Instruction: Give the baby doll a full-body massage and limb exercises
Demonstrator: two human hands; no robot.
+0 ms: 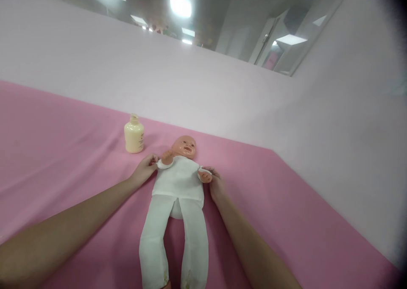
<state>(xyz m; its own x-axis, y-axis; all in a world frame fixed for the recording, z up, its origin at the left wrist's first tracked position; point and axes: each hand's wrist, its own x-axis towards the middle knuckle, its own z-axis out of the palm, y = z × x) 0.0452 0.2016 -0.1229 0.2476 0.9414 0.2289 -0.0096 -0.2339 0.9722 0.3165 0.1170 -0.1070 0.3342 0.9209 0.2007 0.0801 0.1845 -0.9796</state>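
A baby doll [179, 176] with a hard plastic head and a white cloth body lies on its back, its head toward the wall. Its forearms are bent up, with the plastic hands above the white cuffs. My left hand [146, 168] is closed at the cuff on the left side of the picture, fingertips touching the cloth. On the other side, my right hand [216, 186] curls round the doll's other arm, its fingers partly hidden behind the cuff. The doll's feet are mostly cut off by the bottom edge.
A pale yellow bottle [134, 135] without a pump stands left of the doll's head. Pink cloth [79, 153] with soft folds covers the table. Behind rises a pale wall [159, 81], with a mirror or window [222, 22] showing lights at the top.
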